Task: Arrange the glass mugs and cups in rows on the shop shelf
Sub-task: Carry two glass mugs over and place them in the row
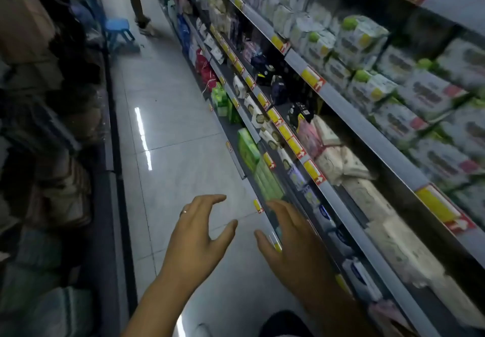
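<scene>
Near: our left hand (199, 237) and right hand (288, 245), both released, fingers spread, grasping nothing, over the tiled floor (183, 126). Shop shelf (367, 132) on our right, stocked with wrapped packs (362, 40). Far: blue stool (118, 25).

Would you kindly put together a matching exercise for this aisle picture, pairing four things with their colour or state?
Things:
1. stool
2. left hand
3. right hand
4. price labels

Descriptions:
A. yellow with red
B. open, wearing a ring
C. blue
D. open, the hand nearer the shelves

Pairs: 1-C; 2-B; 3-D; 4-A
</scene>
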Demonstrator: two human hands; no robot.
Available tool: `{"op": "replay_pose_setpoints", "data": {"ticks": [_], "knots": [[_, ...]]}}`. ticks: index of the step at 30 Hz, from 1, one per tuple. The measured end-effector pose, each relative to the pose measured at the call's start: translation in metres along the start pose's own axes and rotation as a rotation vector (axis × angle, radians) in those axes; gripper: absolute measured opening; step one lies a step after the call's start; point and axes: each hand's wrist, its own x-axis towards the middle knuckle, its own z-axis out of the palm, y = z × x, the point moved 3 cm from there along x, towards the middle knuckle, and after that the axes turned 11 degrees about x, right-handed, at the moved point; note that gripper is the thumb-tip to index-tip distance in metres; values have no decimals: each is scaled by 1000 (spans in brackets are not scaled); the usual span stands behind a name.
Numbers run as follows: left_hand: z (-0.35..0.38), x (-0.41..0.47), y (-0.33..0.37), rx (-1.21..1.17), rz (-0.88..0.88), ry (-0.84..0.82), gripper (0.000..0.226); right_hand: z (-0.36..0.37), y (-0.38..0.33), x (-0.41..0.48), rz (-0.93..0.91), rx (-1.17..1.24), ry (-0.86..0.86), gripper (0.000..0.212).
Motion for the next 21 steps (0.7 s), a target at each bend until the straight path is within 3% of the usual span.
{"op": "replay_pose_setpoints", "data": {"ticks": [6,11,21], "knots": [[8,121,-40,36,-17,-18,49,30,7,129,10,-13,-25,56],[8,245,-31,67,30,17,48,16,21,250,-9,-23,13,56],[-12,455,58,57,392,-60,43,-73,7,413,14,-79,355,52]]}}
